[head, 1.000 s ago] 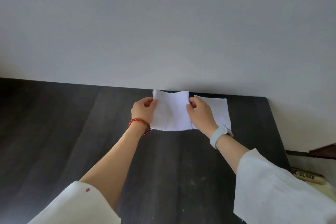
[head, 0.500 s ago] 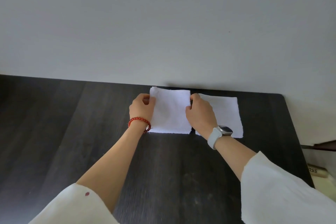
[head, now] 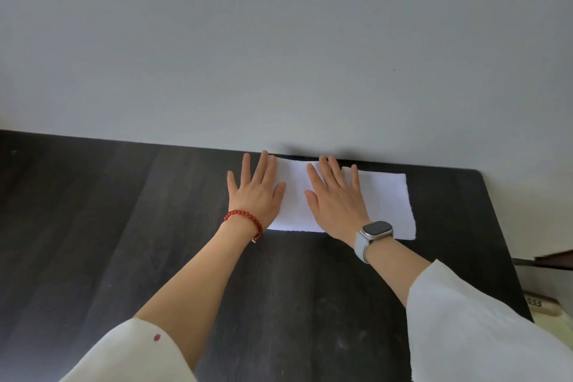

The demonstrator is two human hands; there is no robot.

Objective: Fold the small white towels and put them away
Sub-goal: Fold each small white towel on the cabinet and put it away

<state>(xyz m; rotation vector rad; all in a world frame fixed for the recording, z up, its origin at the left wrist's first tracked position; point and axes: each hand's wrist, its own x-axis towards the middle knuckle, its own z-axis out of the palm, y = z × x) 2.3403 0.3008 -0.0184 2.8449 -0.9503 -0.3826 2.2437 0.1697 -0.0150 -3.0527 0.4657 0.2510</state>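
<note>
Dark wood-grain surface (head: 155, 226) meets a plain grey wall (head: 279, 40) along its far edge. Two small white cloth towels lie flat against that edge: the left folded white towel (head: 294, 195) and, just beside it on the right, the second flat white towel (head: 387, 205). Left hand (head: 257, 192), with a red bead bracelet (head: 245, 220) at the wrist, presses the folded towel's left edge, fingers straight and spread. Right hand (head: 335, 195), above a grey-strapped smartwatch (head: 373, 236), presses its right part, fingers likewise straight and apart.
</note>
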